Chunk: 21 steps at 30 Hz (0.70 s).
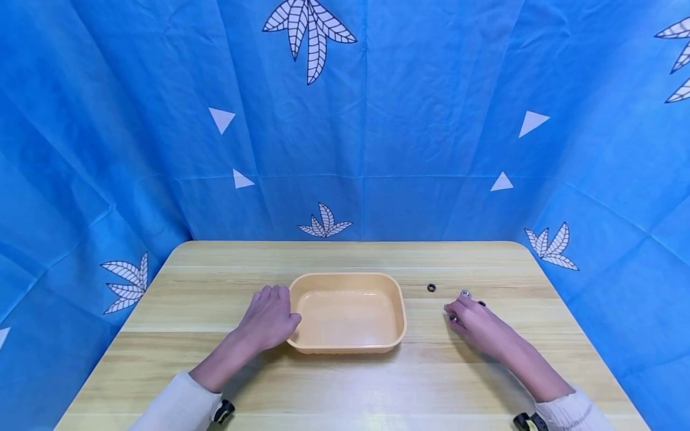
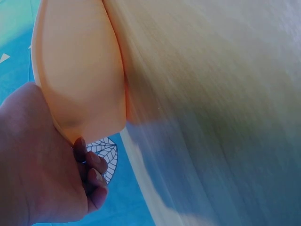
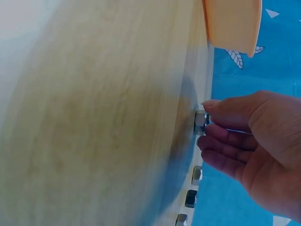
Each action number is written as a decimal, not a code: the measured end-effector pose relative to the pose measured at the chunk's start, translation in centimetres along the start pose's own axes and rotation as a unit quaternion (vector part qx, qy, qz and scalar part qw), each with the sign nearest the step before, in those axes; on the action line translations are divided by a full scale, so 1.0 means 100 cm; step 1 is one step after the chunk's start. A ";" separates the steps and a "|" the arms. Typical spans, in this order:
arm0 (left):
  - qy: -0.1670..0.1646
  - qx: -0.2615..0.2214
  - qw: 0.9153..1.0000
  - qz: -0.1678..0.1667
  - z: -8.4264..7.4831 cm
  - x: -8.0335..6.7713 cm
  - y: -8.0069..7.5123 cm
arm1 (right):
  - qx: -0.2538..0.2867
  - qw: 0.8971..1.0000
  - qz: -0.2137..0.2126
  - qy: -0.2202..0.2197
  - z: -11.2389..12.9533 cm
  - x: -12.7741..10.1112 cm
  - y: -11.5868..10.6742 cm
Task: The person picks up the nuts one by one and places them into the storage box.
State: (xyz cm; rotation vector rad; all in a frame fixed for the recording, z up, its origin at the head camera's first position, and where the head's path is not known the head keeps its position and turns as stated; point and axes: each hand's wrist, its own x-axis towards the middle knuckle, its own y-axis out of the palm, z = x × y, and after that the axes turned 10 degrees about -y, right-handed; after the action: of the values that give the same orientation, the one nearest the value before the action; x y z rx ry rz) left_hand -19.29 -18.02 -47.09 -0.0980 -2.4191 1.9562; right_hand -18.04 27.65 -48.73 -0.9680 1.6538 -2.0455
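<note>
An orange plastic tray [image 1: 345, 349] with raised walls stands mid-table. My left hand [image 1: 269, 317] grips its left rim, with the thumb over the edge inside. The left wrist view shows that hand's fingers [image 2: 97, 162] curled beside the tray's wall [image 2: 84, 70]. To the tray's right, my right hand [image 1: 480, 326] has thumb and fingers around a metal hex nut [image 3: 201, 122] at the tabletop. Close to this hand lie a silver nut [image 1: 466, 293] and a dark nut [image 1: 481, 303], partly hidden by it. Another dark nut [image 1: 432, 288] lies nearer the tray.
The light wooden table [image 1: 345, 395] has rounded far corners. A blue cloth [image 1: 431, 120] with white leaf and triangle prints hangs behind it and along both sides. In the right wrist view, more nuts [image 3: 191, 198] line up below the hand.
</note>
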 end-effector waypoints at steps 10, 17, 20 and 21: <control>0.008 -0.012 1.000 -0.004 -0.001 0.000 0.000 | 0.011 1.000 0.008 0.025 -0.002 -0.003 0.004; 0.008 -0.014 1.000 0.002 0.001 0.001 0.001 | 0.022 0.999 0.021 0.035 -0.003 -0.001 0.005; 0.005 -0.015 1.000 0.000 0.002 0.002 0.001 | 0.034 0.998 0.029 0.046 -0.003 0.002 0.004; 0.005 -0.017 1.000 0.000 0.001 0.002 0.001 | 0.037 0.998 0.031 0.051 -0.003 0.002 0.004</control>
State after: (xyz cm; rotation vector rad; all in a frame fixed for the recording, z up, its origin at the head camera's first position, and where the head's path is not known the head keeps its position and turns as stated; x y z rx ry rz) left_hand -19.49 -18.11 -47.27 -0.1079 -2.4465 1.9084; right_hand -18.44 27.70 -49.05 -0.7892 1.6248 -2.1301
